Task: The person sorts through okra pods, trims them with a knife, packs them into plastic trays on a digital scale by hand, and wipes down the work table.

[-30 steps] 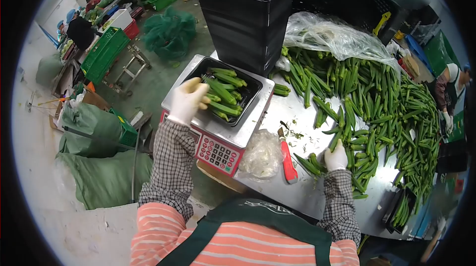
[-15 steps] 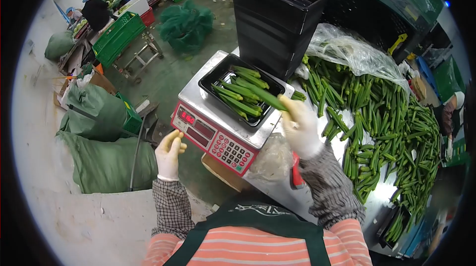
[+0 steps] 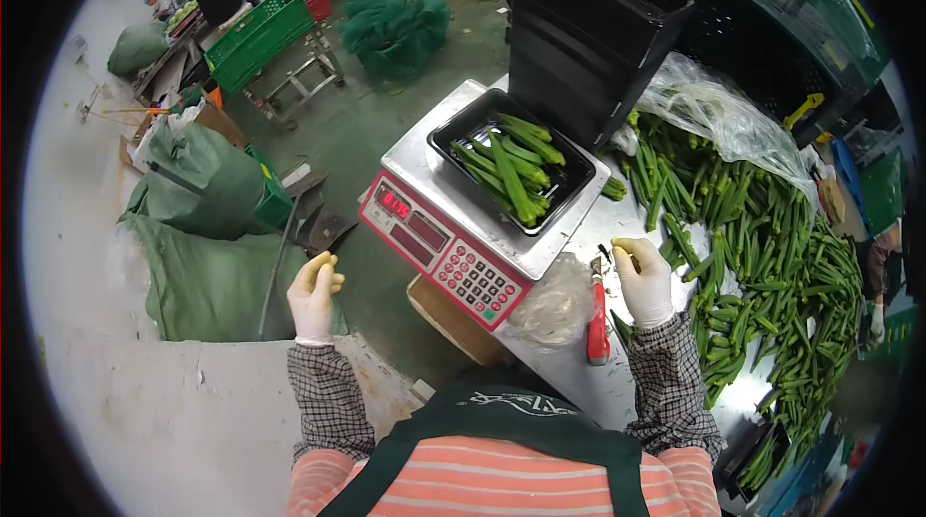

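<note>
Both gloved hands are hovering clear of the scale (image 3: 424,165). The left hand (image 3: 312,297) is hanging off its left side, fingers loosely curled and spread from the thumb, gripping nothing. The right hand (image 3: 640,281) is hovering over the table (image 3: 555,367), near a red-handled tool (image 3: 598,324); its fingers are bending toward the thumb with nothing visible between them, and from where I am standing I cannot tell whether the tips are meeting.

The black tray (image 3: 577,175) is sitting on the scale plate and holding a small batch of okra (image 3: 516,170), the pods lying roughly side by side, apparently to fit its length. With neither hand touching the tray, no hand is adding load. The lit display (image 3: 394,204) is facing the person, presumably for easy reading.

A tall stack of black trays (image 3: 588,44) is standing just behind the tray, probably for quick reach. The okra heap (image 3: 762,257) is lying to the right, seemingly to suit the right hand.
</note>
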Action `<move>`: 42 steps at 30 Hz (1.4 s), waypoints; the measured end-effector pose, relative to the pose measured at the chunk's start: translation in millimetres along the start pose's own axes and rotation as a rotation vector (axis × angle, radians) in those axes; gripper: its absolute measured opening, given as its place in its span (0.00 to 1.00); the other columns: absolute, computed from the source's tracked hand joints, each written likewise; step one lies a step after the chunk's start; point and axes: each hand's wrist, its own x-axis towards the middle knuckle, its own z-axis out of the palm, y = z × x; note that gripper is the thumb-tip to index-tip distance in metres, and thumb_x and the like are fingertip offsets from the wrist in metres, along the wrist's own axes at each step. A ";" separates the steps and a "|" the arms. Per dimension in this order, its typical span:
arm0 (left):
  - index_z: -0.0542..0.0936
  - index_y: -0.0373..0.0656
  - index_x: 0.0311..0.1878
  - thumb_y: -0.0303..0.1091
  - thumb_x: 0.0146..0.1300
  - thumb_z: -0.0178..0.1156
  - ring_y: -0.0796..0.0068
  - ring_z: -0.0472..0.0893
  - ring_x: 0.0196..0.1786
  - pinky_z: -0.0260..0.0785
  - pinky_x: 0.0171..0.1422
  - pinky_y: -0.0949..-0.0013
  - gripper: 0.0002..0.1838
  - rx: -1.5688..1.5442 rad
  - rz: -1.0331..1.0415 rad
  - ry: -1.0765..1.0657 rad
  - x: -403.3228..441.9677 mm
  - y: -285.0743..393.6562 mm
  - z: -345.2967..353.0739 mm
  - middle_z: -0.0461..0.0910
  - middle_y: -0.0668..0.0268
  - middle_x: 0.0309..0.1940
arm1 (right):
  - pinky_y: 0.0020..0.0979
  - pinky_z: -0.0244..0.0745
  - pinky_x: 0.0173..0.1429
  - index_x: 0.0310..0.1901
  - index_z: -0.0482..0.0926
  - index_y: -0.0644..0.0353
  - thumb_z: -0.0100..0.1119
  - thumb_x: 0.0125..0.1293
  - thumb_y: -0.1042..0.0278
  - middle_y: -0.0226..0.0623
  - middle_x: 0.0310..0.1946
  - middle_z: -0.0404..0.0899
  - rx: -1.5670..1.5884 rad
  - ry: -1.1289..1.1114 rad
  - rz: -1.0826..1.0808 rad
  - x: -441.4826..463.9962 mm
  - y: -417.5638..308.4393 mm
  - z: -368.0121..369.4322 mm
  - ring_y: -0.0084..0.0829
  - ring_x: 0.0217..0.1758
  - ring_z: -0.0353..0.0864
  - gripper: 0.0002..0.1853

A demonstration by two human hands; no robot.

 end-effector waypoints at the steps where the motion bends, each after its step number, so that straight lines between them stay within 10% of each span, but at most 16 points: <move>1: 0.76 0.34 0.51 0.33 0.63 0.58 0.80 0.78 0.34 0.70 0.39 0.78 0.16 0.015 0.018 -0.015 1.3 3.6 4.0 0.80 0.62 0.42 | 0.24 0.71 0.35 0.38 0.79 0.65 0.58 0.58 0.77 0.38 0.32 0.77 0.038 -0.008 0.004 0.4 -2.4 3.2 0.26 0.28 0.76 0.07; 7: 0.76 0.33 0.51 0.32 0.63 0.58 0.80 0.77 0.35 0.69 0.40 0.78 0.16 0.043 0.062 -0.030 -0.7 2.8 10.2 0.79 0.63 0.43 | 0.21 0.69 0.31 0.40 0.79 0.64 0.60 0.57 0.75 0.35 0.29 0.77 -0.076 -0.051 -0.212 21.1 -31.6 27.1 0.23 0.26 0.75 0.08; 12: 0.76 0.33 0.51 0.31 0.63 0.57 0.80 0.77 0.35 0.69 0.41 0.78 0.15 0.037 0.010 -0.049 -10.6 -15.1 11.6 0.79 0.63 0.42 | 0.37 0.71 0.42 0.39 0.79 0.58 0.62 0.54 0.62 0.36 0.33 0.80 -0.487 -0.090 -0.485 54.7 -74.3 66.9 0.39 0.36 0.78 0.13; 18: 0.76 0.32 0.50 0.30 0.63 0.58 0.79 0.77 0.36 0.72 0.45 0.76 0.15 0.035 0.004 -0.042 -18.0 -24.8 12.6 0.78 0.63 0.42 | 0.36 0.71 0.45 0.43 0.77 0.60 0.61 0.56 0.61 0.42 0.31 0.80 -0.687 -0.272 -0.289 75.0 -80.6 86.8 0.37 0.36 0.79 0.16; 25: 0.76 0.33 0.50 0.31 0.64 0.57 0.80 0.77 0.36 0.71 0.42 0.77 0.14 0.027 0.001 -0.072 -17.9 -19.3 18.5 0.79 0.63 0.42 | 0.24 0.73 0.41 0.48 0.74 0.66 0.60 0.59 0.69 0.35 0.33 0.80 0.378 -0.355 0.060 64.4 -56.1 59.5 0.22 0.34 0.77 0.16; 29: 0.76 0.33 0.50 0.30 0.65 0.56 0.80 0.77 0.37 0.70 0.43 0.76 0.14 -0.057 0.085 -0.229 -23.5 -3.6 57.2 0.79 0.62 0.43 | 0.21 0.72 0.41 0.51 0.72 0.67 0.57 0.60 0.73 0.32 0.34 0.78 0.469 -0.427 0.179 27.6 -38.1 8.3 0.19 0.34 0.75 0.18; 37: 0.78 0.32 0.45 0.22 0.59 0.56 0.74 0.78 0.41 0.69 0.49 0.73 0.11 -0.060 0.340 -0.984 -64.8 62.2 177.7 0.78 0.58 0.42 | 0.26 0.72 0.50 0.46 0.79 0.65 0.59 0.59 0.68 0.38 0.38 0.81 -0.024 -0.536 0.769 -225.0 57.1 -183.3 0.21 0.42 0.78 0.15; 42: 0.79 0.34 0.44 0.22 0.57 0.58 0.71 0.78 0.46 0.68 0.52 0.72 0.11 -0.074 0.242 -1.171 -91.1 54.5 222.8 0.79 0.59 0.42 | 0.27 0.72 0.52 0.43 0.80 0.63 0.60 0.57 0.68 0.41 0.42 0.82 -0.188 -0.058 0.839 -248.6 68.4 -181.7 0.29 0.46 0.80 0.13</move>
